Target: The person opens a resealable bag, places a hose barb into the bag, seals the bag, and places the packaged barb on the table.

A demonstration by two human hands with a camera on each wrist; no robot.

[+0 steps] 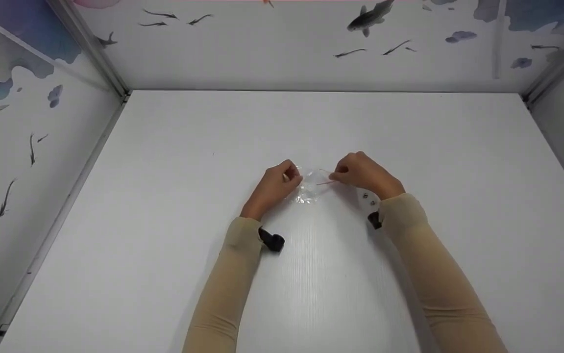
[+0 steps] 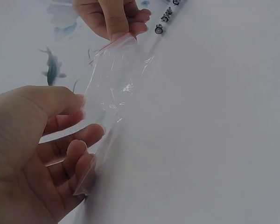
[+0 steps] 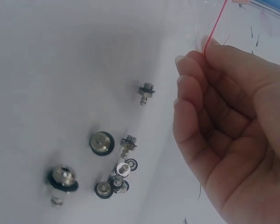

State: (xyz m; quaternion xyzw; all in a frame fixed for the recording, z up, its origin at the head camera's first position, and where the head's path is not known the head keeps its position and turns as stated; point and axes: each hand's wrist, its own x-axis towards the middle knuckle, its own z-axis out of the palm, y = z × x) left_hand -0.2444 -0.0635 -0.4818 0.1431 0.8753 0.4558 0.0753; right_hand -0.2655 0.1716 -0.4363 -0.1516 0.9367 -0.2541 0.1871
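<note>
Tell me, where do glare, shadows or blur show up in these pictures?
Head view: glints on the clear bag, a pale sheen on the table, soft shadows beside the left sleeve and right sleeve; left wrist view: bright streaks on the bag; right wrist view: greyish light, the largest-looking metal fitting slightly soft.

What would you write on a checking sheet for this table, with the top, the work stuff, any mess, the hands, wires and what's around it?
Surface: white table, flat.
Job's things: a clear bag with a red strip; small metal fittings, several with dark rings, lie on the table, some bunched together, others apart.
Clutter: nothing seen.
Hands: left hand has its fingers curled at the bag's side; right hand pinches the bag at its red strip.
Cables: nothing seen.
Surroundings: pale walls printed with fish; beige sleeves, with a black device at each wrist.
</note>
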